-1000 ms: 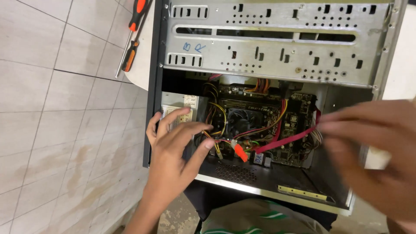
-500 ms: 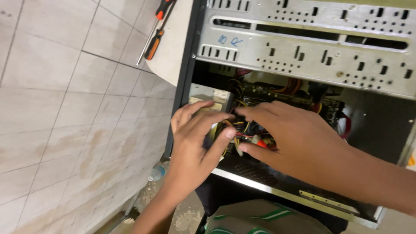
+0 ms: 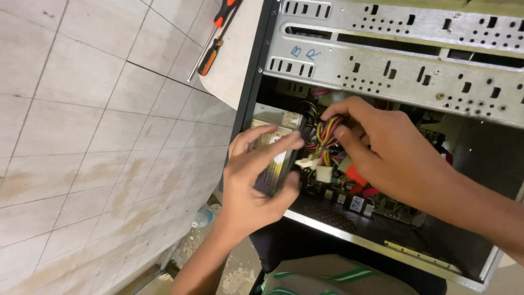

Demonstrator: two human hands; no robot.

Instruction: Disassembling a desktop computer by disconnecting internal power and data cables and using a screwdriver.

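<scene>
Power supply box [image 3: 273, 158], the small grey metal one, sits at the left end of the open computer case [image 3: 382, 82], and the job looks to be at the part where the box gets freed from its wires. Nearest to us, at about 7 o'clock, the left hand [image 3: 256, 180] is curled around the box, thumb below and fingers on top. A bit farther in, at about 3 o'clock from it, the right hand [image 3: 382, 147] pinches the bunch of coloured wires [image 3: 325, 136] with bent fingers; my guess is a slow, careful pull is needed.
</scene>
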